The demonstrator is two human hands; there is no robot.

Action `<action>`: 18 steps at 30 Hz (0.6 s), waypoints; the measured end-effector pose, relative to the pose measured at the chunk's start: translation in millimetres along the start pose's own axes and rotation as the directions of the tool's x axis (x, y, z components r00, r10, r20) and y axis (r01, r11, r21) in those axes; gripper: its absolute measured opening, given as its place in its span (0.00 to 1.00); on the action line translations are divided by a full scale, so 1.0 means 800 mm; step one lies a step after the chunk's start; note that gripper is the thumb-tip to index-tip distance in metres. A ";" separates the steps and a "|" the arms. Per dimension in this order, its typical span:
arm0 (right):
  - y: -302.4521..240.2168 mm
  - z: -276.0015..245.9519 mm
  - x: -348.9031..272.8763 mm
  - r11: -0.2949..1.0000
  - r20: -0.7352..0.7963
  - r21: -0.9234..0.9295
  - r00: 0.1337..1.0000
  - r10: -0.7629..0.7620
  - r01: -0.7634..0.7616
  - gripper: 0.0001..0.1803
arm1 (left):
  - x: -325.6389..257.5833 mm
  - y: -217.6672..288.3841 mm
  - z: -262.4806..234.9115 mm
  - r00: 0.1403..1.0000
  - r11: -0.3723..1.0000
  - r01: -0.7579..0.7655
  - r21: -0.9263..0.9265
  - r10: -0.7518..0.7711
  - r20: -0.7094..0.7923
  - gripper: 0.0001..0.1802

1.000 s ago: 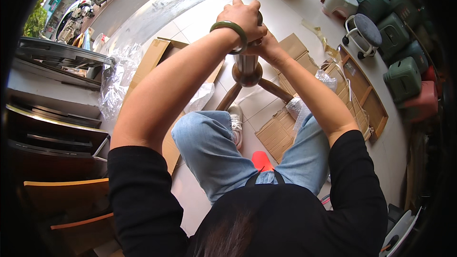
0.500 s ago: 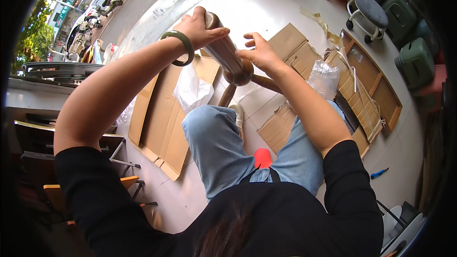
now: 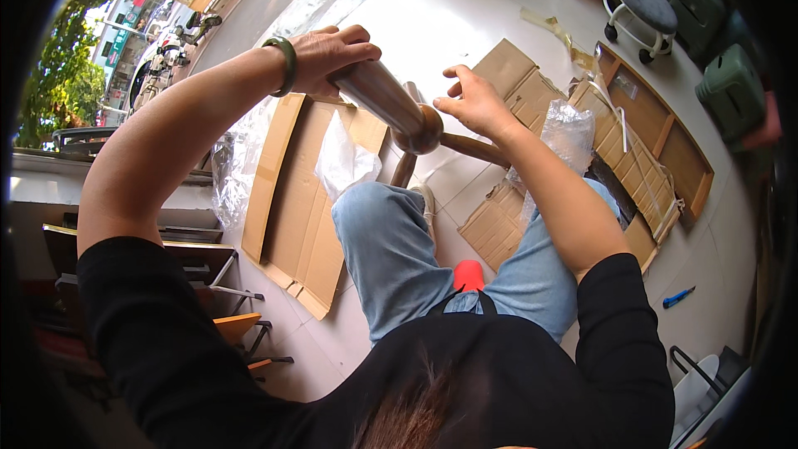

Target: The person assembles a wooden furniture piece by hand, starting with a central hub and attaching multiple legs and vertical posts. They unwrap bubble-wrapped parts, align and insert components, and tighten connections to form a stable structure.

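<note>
Your left hand [image 3: 332,54] clasps the turned wooden leg [image 3: 391,104] at its joint, your right hand [image 3: 474,104] open alongside; assembly looks unfinished amid flattened cardboard [image 3: 299,199].

Open tiled floor [image 3: 432,25] lies far beyond the hands, whereas flattened cardboard [image 3: 303,199] blocks the left, a shallow wooden tray [image 3: 665,158] and plastic wrap [image 3: 569,129] crowd the right, and stools [image 3: 640,4] stand far right.

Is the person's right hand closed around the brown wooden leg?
No, the right hand is open with fingers spread beside the round joint, while the left hand grips the wooden leg.
</note>
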State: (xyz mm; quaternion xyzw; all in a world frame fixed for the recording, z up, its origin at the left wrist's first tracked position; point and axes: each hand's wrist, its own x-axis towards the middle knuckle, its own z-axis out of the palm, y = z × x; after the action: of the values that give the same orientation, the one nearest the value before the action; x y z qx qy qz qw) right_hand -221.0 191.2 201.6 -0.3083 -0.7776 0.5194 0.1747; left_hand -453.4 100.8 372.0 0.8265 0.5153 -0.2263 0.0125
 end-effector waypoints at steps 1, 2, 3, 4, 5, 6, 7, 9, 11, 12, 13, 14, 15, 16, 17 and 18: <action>0.000 0.001 -0.002 1.000 0.008 -0.017 1.000 -0.009 0.009 0.36 | 0.004 0.004 0.001 0.989 0.981 0.147 -0.122 -0.147 0.016 0.46; 0.000 0.003 -0.003 0.999 0.012 -0.040 1.000 -0.007 0.007 0.36 | 0.008 0.012 0.002 0.955 0.929 0.288 -0.231 -0.295 0.003 0.46; 0.000 0.004 -0.003 0.999 0.010 -0.033 0.999 -0.032 0.032 0.36 | 0.010 0.022 0.002 0.886 0.829 0.455 -0.325 -0.457 0.073 0.47; -0.001 0.006 -0.004 0.998 0.010 -0.035 0.999 -0.044 0.044 0.36 | 0.023 0.027 0.000 0.628 0.460 0.751 -0.473 -0.720 0.296 0.47; -0.001 0.007 -0.005 0.998 0.016 -0.038 0.998 -0.053 0.054 0.35 | 0.028 0.033 -0.004 0.523 0.249 0.786 -0.566 -0.755 0.394 0.46; -0.002 0.007 -0.006 0.996 0.020 -0.055 0.998 -0.064 0.065 0.34 | 0.037 0.037 -0.008 0.424 0.018 0.795 -0.607 -0.732 0.534 0.46; -0.002 0.007 -0.006 0.995 0.023 -0.071 0.997 -0.073 0.074 0.33 | 0.042 0.038 -0.012 0.332 -0.200 0.747 -0.634 -0.714 0.617 0.45; -0.003 0.006 -0.007 0.993 0.027 -0.090 0.996 -0.080 0.082 0.31 | 0.048 0.041 -0.012 0.313 -0.151 0.749 -0.644 -0.777 0.547 0.38; -0.003 0.003 -0.010 0.992 0.043 -0.096 0.996 -0.077 0.081 0.31 | 0.043 0.036 -0.004 0.371 -0.043 0.750 -0.660 -0.799 0.473 0.36; -0.004 0.002 -0.011 0.989 0.051 -0.114 0.995 -0.086 0.091 0.31 | 0.034 0.028 0.000 0.501 0.124 0.742 -0.659 -0.755 0.423 0.34; -0.004 0.001 -0.013 0.986 0.057 -0.132 0.994 -0.095 0.101 0.31 | 0.025 0.020 0.006 0.653 0.354 0.662 -0.661 -0.705 0.277 0.34; -0.004 0.001 -0.016 0.983 0.056 -0.146 0.993 -0.104 0.111 0.30 | 0.016 0.012 0.012 0.782 0.557 0.543 -0.628 -0.609 0.136 0.34; -0.004 0.001 -0.018 0.982 0.069 -0.156 0.993 -0.100 0.109 0.30 | 0.010 0.004 0.018 0.866 0.727 0.440 -0.528 -0.498 0.036 0.35; -0.004 0.001 -0.020 0.981 0.073 -0.162 0.993 -0.096 0.107 0.30 | 0.004 -0.004 0.022 0.902 0.744 0.369 -0.557 -0.431 0.022 0.34; -0.003 0.002 -0.022 0.981 0.074 -0.164 0.993 -0.091 0.102 0.29 | 0.000 -0.009 0.023 0.918 0.786 0.331 -0.522 -0.397 -0.017 0.35; -0.003 0.002 -0.024 0.979 0.072 -0.162 0.991 -0.111 0.122 0.29 | -0.004 -0.011 0.024 0.938 0.828 0.282 -0.485 -0.344 -0.042 0.36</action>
State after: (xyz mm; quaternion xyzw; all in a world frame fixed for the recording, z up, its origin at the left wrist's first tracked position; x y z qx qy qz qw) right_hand -208.1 176.8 203.9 -0.2594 -0.8399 0.4510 0.1543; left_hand -469.3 97.5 358.2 0.7152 0.6829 -0.0400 0.1430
